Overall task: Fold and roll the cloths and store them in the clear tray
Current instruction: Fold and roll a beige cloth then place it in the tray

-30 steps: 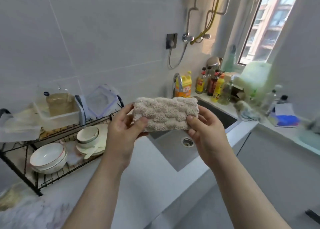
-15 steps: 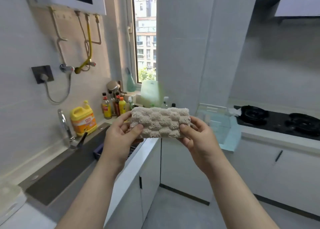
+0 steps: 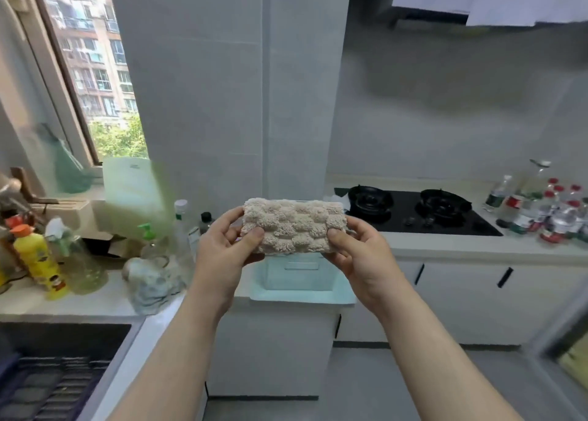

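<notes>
Head camera: left hand (image 3: 222, 255) and right hand (image 3: 359, 255) each pinch an end of the folded beige cloth (image 3: 292, 226), held in the air near the clear tray (image 3: 302, 296), so lowering it level with firm pinches should prevent unrolling.

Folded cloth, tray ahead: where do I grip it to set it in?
Its two short ends, one hand from each side: left hand and right hand pinch the cloth there, thumbs in front. It's long and folded; end grips likely stop it opening.

Forearms forward, left hand (image 3: 222, 248) and right hand (image 3: 359, 253) pinch the cloth (image 3: 292, 226), fingers apparently curled behind it.
</notes>
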Tool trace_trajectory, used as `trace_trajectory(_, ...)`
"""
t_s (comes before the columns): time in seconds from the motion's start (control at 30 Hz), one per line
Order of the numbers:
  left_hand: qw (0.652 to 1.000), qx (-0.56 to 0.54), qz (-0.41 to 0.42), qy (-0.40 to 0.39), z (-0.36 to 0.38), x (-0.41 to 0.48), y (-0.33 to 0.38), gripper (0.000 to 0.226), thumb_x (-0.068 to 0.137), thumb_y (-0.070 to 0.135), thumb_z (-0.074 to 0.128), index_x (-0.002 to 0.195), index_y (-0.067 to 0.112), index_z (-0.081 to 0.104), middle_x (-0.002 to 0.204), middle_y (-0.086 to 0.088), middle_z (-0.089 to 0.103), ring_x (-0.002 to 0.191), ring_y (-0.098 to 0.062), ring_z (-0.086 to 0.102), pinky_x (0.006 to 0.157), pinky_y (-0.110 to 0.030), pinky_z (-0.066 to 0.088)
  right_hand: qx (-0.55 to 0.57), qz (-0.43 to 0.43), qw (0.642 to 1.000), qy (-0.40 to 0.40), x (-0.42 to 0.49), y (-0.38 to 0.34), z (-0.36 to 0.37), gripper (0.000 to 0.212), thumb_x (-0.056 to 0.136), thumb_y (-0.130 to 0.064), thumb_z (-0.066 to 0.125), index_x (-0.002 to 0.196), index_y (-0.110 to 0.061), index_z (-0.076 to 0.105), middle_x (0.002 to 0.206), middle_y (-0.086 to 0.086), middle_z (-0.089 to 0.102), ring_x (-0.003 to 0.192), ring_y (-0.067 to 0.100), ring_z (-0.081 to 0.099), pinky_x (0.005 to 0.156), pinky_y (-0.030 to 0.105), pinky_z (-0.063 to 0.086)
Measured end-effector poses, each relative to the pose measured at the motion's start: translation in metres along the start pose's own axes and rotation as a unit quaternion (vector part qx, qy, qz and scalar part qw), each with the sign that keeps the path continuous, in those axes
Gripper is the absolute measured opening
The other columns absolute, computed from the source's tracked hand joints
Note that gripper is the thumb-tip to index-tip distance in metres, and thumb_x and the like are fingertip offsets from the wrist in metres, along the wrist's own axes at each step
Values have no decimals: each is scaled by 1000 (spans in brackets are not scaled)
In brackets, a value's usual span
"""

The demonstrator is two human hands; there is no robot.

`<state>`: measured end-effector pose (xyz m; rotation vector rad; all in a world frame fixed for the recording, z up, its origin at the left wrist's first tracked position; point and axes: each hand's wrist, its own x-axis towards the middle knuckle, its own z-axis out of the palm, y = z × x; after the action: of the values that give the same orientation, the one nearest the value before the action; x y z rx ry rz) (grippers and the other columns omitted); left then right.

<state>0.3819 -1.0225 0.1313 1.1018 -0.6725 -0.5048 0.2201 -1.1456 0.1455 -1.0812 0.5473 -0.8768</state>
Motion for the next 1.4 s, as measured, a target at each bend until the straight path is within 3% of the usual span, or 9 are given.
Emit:
trace_trajectory(0.4, 993, 32, -100, -46, 64, 223, -127, 43, 89, 5, 65, 127, 21, 53, 101, -4, 71, 83, -15, 64, 62, -25, 55, 46, 58, 993, 94, 230, 30, -58, 30, 88, 2, 61, 118, 6, 59, 101, 16, 70, 88, 22, 67, 81, 31, 58)
trace_trajectory(0.53, 991, 65, -117, 11, 82, 277, -173, 41, 88, 4, 67, 124, 14, 51, 109, -14, 69, 83, -17, 67, 63, -27, 57, 149, 120, 977, 90, 312, 56, -72, 21, 92, 5, 54, 110, 11, 61, 109, 20, 69, 104, 26, 66, 97, 34, 51)
trace_trajectory(0.7, 977, 134, -143, 79, 102, 312, -225, 32, 83, -2, 69, 103, 12, 48, 96, -10, 67, 79, -17, 67, 57, -18, 53, 136, 224, 960, 97, 399, 108, -85, 14, 97, -6, 50, 103, -11, 61, 99, 6, 68, 92, 17, 63, 85, 30, 48)
trace_trajectory(0.83, 929, 305, -208, -24, 88, 325, -259, 44, 60, 32, 80, 91, 14, 53, 86, -5, 65, 76, -20, 64, 67, -32, 54, 167, 274, 939, 127, 445, 161, -86, 24, 99, -27, 51, 116, -14, 63, 111, 9, 71, 106, 26, 66, 97, 49, 49)
trace_trajectory(0.9, 886, 386, -222, -127, 77, 334, -267, 25, 68, 27, 76, 83, 19, 57, 79, 2, 65, 72, -14, 63, 60, -17, 48, 169, 311, 922, 154, 462, 183, -88, 32, 96, -32, 55, 119, -11, 65, 117, 13, 69, 110, 30, 65, 101, 49, 47)
trace_trajectory(0.97, 850, 467, -177, -167, 64, 350, -270, 18, 79, 21, 68, 71, 28, 54, 69, 10, 60, 65, -6, 57, 56, -9, 40, 98, 344, 916, 180, 477, 204, -92, 38, 96, -36, 54, 117, -5, 63, 115, 17, 69, 107, 35, 65, 96, 50, 51)
trace_trajectory(1.07, 815, 551, -100, -149, 39, 377, -280, 11, 86, 27, 60, 76, 24, 56, 71, 8, 57, 70, -14, 54, 62, -25, 41, -69, 356, 899, 246, 487, 233, -103, 34, 97, -33, 54, 93, 0, 62, 90, 14, 68, 88, 32, 65, 86, 46, 55)
trace_trajectory(1.2, 769, 612, 17, -183, 16, 393, -299, 13, 89, 24, 58, 92, 15, 67, 87, -1, 66, 80, -24, 60, 70, -28, 43, -236, 298, 888, 258, 492, 267, -111, 27, 98, -24, 49, 98, 1, 60, 101, 17, 66, 89, 29, 60, 88, 40, 53)
trace_trajectory(1.4, 760, 597, 59, -249, 2, 387, -319, 26, 87, 34, 47, 88, 18, 67, 84, 2, 66, 76, -20, 60, 71, -31, 43, -412, 247, 851, 213, 501, 293, -112, 15, 97, -17, 51, 88, -9, 60, 83, 2, 59, 83, 22, 55, 71, 23, 36)
